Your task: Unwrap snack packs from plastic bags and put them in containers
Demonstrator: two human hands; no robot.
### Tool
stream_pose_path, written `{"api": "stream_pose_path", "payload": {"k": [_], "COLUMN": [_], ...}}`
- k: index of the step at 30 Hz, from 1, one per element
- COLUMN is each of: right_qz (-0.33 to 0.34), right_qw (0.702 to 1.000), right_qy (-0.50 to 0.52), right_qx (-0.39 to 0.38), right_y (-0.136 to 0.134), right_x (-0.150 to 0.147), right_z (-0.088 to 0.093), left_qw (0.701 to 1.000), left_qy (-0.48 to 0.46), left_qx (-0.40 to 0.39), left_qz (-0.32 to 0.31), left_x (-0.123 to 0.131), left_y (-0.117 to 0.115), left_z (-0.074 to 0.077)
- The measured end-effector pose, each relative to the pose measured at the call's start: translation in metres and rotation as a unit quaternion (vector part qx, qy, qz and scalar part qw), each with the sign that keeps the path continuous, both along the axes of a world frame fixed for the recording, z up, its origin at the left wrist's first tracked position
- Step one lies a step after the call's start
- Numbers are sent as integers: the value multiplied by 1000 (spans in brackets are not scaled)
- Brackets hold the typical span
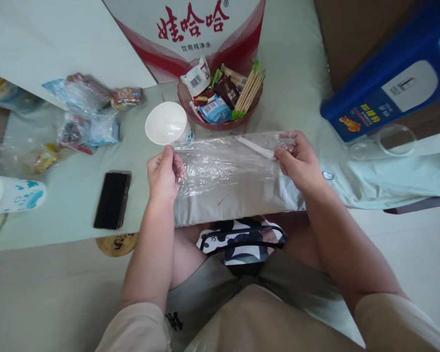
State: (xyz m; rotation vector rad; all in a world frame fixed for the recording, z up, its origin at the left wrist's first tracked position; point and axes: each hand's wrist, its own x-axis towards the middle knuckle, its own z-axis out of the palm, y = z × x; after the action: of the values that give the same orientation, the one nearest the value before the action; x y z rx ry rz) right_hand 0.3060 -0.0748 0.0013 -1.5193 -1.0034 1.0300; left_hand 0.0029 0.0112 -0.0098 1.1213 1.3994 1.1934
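Observation:
A clear plastic bag or film [223, 161] is stretched between my two hands over the front of the table. My left hand [164, 173] pinches its left end between thumb and fingers. At the other end, my right hand [297, 159] is closed on the plastic. A narrow white strip [255, 147] runs from the right fingertips toward the middle of the film; I cannot tell whether it is part of it. Just beyond my left hand stands a white paper cup [167, 124], open side up.
Behind the film sits a pink bowl [220, 125] of wrapped snacks, before a water carton [201, 44]. A phone [112, 199] and another paper cup [22, 194] lie left, near snack packets [82, 100]. On the right are a blue jug [392, 83] and a clear cup [396, 141].

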Motion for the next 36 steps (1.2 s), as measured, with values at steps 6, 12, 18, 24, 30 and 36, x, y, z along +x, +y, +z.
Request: {"api": "stream_pose_path", "payload": {"k": [6, 12, 18, 24, 30, 36], "right_qz": [125, 93, 280, 346, 241, 89], "right_qw": [971, 950, 861, 852, 917, 969], "right_qy": [196, 285, 364, 314, 301, 220], "right_qx": [-56, -84, -220, -235, -98, -71], "right_y": [-5, 8, -3, -12, -5, -1], "right_x": [16, 9, -40, -59, -58, -63], "right_z": [16, 9, -2, -8, -5, -15], "left_qw": [997, 967, 925, 924, 953, 909], "left_qy": [-30, -33, 79, 27, -167, -227], "left_qx": [-62, -197, -230, -229, -158, -168], "left_qz": [-27, -156, -292, -305, -198, -307], "left_x": [-3, -1, 17, 18, 31, 51], "left_y": [-2, -10, -16, -14, -18, -27], "left_z": [9, 23, 23, 18, 20, 13]}}
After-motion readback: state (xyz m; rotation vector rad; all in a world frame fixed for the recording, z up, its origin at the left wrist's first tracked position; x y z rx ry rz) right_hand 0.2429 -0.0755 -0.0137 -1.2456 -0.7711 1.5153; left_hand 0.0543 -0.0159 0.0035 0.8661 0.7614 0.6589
